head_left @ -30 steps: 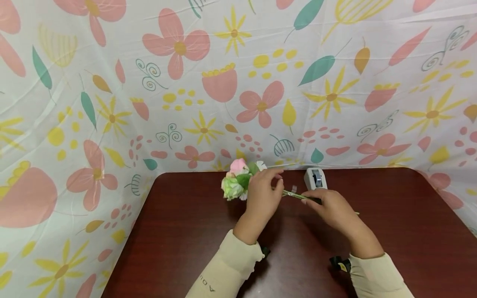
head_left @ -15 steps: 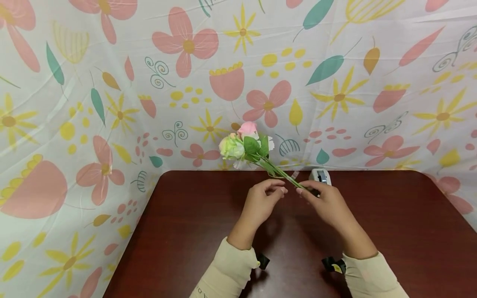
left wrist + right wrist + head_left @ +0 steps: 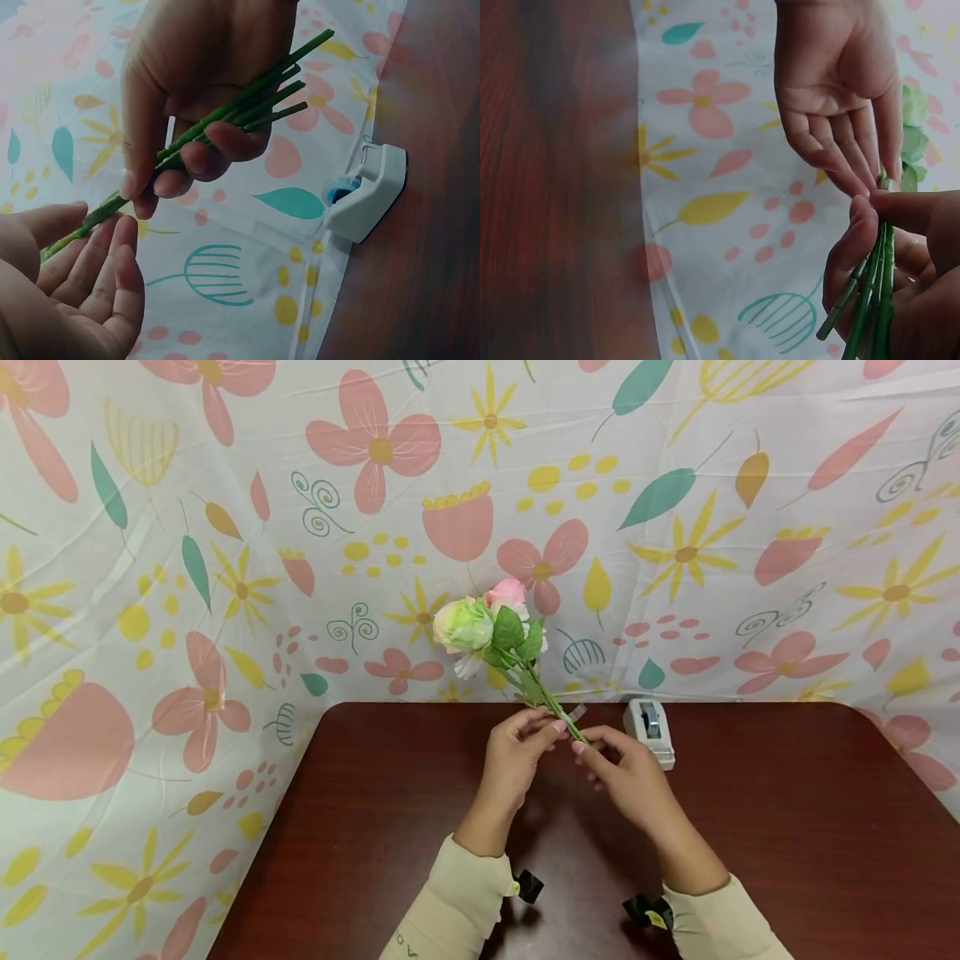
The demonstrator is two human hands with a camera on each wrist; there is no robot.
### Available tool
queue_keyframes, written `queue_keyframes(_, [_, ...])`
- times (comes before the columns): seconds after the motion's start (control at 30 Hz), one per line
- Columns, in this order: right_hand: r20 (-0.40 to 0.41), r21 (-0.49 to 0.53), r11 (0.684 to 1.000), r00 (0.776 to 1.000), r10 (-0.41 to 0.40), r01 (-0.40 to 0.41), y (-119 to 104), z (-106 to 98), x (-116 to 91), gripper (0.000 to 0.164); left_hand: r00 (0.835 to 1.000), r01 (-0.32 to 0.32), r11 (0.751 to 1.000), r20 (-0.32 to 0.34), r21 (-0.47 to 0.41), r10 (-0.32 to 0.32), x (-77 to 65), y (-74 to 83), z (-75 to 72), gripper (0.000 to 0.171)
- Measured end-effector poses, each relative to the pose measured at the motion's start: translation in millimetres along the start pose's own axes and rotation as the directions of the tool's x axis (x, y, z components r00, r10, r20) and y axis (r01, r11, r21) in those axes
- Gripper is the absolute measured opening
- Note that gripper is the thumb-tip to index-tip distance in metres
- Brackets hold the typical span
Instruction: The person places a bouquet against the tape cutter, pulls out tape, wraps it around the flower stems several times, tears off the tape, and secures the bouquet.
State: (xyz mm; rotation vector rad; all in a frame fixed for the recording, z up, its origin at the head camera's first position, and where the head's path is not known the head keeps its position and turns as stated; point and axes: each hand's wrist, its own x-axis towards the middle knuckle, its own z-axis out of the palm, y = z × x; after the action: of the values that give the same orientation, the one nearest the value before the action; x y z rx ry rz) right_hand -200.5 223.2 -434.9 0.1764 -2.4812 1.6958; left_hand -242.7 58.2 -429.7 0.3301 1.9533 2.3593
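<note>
A bunch of flowers (image 3: 498, 631) with pink, white and pale green blooms is held up above the table, its blooms tilted to the upper left. My right hand (image 3: 626, 772) grips the lower green stems (image 3: 240, 112), whose several cut ends stick out past the fingers in the left wrist view. Just above it, my left hand (image 3: 510, 760) pinches the same stems between thumb and fingers. A short strip of clear tape (image 3: 576, 713) juts from the stems near the left fingertips.
A white tape dispenser (image 3: 649, 735) stands on the dark red wooden table (image 3: 765, 810), to the right of my right hand near the back edge. Behind the table hangs a flower-patterned cloth (image 3: 360, 543).
The bunch has swung from lying nearly level to slanting upward, blooms rising. My left hand has left the blooms, moved down and taken hold of the stems. The right hand shifted left.
</note>
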Motion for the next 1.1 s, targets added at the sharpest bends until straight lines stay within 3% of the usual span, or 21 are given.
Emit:
queue_keyframes(0.3, [-0.007, 0.025, 0.999, 1.000, -0.029, 0.029, 1, 8, -1, 0.021, 1.000, 0.004, 0.997, -0.019, -0.074, -0.006, 0.5, 2.1, -0.9, 0.025])
queue_keyframes(0.43, [-0.003, 0.027, 0.999, 0.999, -0.045, 0.045, -1, 11, -2, 0.020, 1.000, -0.007, 0.998, -0.018, -0.057, 0.006, 1.5, 3.1, -2.8, 0.025])
queue_keyframes(0.63, [0.063, 0.053, 0.997, 0.997, -0.052, 0.049, -1, 11, -2, 0.024, 0.999, -0.035, 0.999, -0.017, -0.016, 0.035, 1.6, 5.4, -8.1, 0.024])
queue_keyframes(0.87, [0.178, 0.184, 0.979, 0.977, -0.117, 0.084, 2, 10, -2, 0.035, 0.999, -0.051, 0.998, -0.004, -0.034, 0.051, 0.6, 7.9, -11.8, 0.017])
queue_keyframes(1.1, [0.182, 0.162, 0.980, 0.973, -0.144, 0.115, 0, 11, -2, 0.031, 0.998, -0.048, 0.998, 0.034, -0.049, 0.049, 1.0, 11.4, -14.1, 0.023])
